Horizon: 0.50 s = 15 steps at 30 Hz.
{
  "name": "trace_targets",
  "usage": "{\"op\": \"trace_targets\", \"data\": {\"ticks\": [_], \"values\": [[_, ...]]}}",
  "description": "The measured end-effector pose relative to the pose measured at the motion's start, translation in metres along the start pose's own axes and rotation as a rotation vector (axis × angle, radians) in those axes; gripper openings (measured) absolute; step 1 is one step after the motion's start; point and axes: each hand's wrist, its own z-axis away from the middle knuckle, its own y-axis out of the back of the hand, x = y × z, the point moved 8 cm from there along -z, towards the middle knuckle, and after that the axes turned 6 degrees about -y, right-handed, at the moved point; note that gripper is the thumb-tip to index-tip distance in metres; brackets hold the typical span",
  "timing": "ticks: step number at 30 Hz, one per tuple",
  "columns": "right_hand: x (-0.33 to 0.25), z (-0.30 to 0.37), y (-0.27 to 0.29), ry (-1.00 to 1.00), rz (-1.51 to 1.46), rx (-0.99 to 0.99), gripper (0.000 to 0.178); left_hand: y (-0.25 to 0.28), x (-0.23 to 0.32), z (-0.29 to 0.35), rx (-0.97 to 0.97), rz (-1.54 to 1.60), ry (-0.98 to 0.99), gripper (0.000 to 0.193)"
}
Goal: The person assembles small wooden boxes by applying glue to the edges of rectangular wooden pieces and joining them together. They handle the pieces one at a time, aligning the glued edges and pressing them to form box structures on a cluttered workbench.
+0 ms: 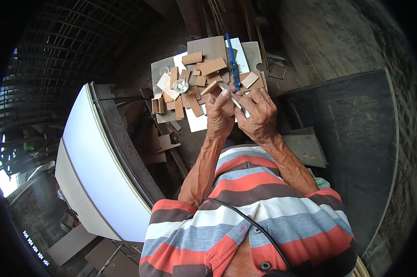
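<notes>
Over the near edge of the low worktable [158, 69], my left hand [219, 115] is closed on a small brown wooden piece [211, 87] with a pale edge. My right hand [260, 114] pinches a slim, pale stick [232, 96]; its far end reaches the wooden piece. What touches at that end is too small to tell. Left of my hands, a clear, crumpled plastic container or bag [181, 86] with whitish content sits among several small brown wooden pieces [194, 104]. A blue tool with a long narrow bar [234, 69] lies just beyond my right hand.
A larger brown board [206, 48] and white sheets [240, 54] lie at the table's far side. To the left leans a big white panel [91, 161]. A dark board [347, 120] stands on the right near the wall, with a smaller grey board [306, 147] beside me.
</notes>
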Motion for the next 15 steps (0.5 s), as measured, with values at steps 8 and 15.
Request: {"op": "trace_targets", "data": {"ticks": [8,15], "values": [[0.0019,0.0005,0.0026,-0.006,-0.002,-0.006,0.019,-0.0059,-0.0033,0.0009,0.003,-0.018,0.003,0.026],[0.0007,0.0003,0.0033,0.001,-0.023,0.012,0.018,-0.0085,-0.0012,0.0022,0.000,-0.047,-0.023,0.027]]}}
